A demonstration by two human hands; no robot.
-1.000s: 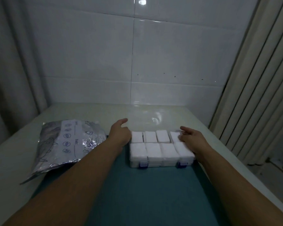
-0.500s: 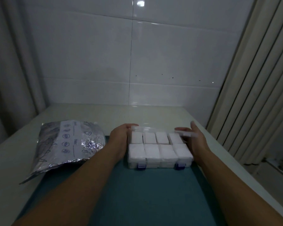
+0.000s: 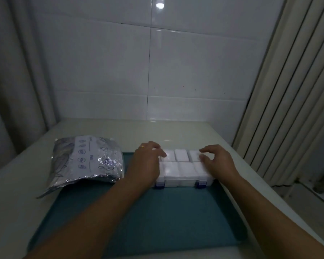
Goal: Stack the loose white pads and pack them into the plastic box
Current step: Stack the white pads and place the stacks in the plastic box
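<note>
1. The plastic box [image 3: 183, 179] sits on the teal mat [image 3: 138, 217], its compartments full of white pads [image 3: 181, 155].
2. The left hand [image 3: 146, 163] hides the box's left end, its loosely bent fingers resting on top.
3. The right hand [image 3: 216, 161] covers the right end, fingers curled down; whether it grips anything is unclear.

Two bare forearms without sleeves, thin gold ring [image 3: 142, 146] on a finger of the left hand [image 3: 146, 163]
</note>
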